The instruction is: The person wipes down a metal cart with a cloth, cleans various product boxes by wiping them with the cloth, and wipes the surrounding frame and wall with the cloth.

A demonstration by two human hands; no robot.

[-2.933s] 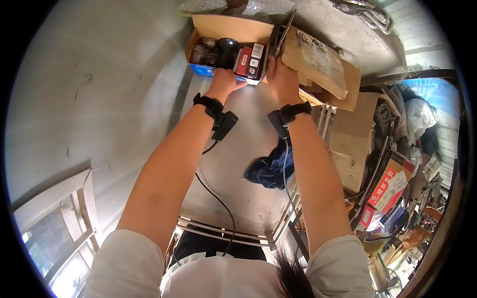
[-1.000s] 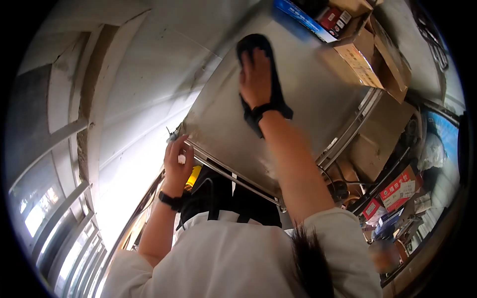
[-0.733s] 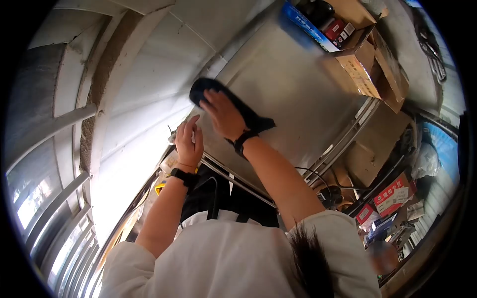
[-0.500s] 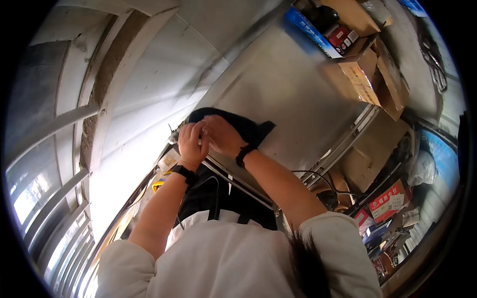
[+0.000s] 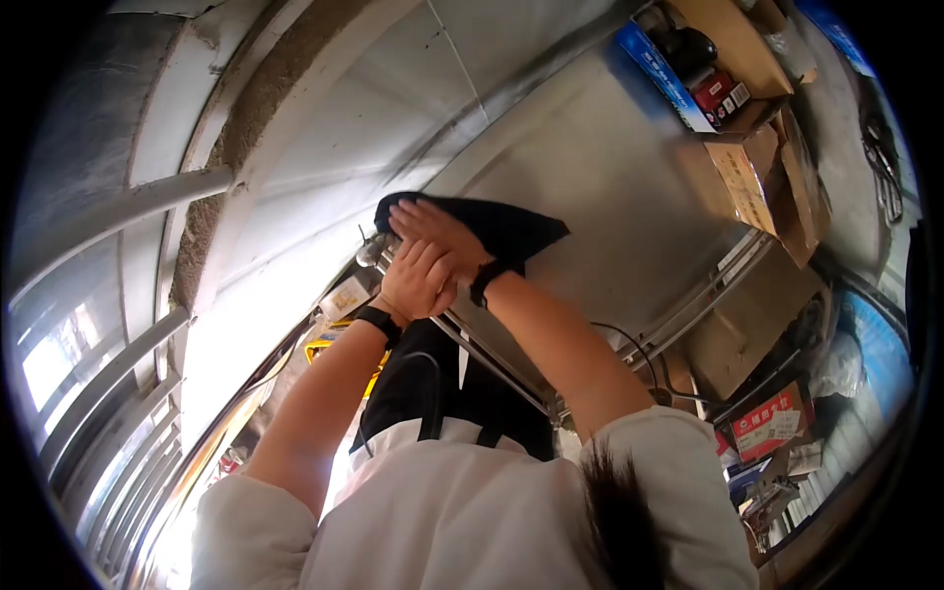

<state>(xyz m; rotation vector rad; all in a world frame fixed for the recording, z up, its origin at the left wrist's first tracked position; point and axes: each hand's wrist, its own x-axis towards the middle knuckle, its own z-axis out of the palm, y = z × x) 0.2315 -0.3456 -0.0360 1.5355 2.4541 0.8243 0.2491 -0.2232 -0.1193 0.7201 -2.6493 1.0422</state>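
A black cloth (image 5: 526,230) lies at the corner of a metal tabletop (image 5: 590,177), its pointed end spread to the right. My right hand (image 5: 444,236) rests flat on the cloth's left part, fingers stretched out. Close below it, my left hand (image 5: 417,281) is closed at the table's front rail, its bent fingers against the heel of my right hand. Whatever lies under those fingers is hidden. A round metal knob (image 5: 369,254) shows just left of my hands at the corner.
An open cardboard box (image 5: 752,182) and a blue box (image 5: 664,74) stand at the table's far right. Left is a wall with metal bars (image 5: 128,221). Below right, a black cable (image 5: 639,344) hangs near a red-and-white box (image 5: 770,423). Something yellow (image 5: 317,349) shows beside my left forearm.
My right hand has flattened out on the cloth, its fingers reaching further left. My left hand has moved down and right, against the right hand's heel. The view has shifted slightly.
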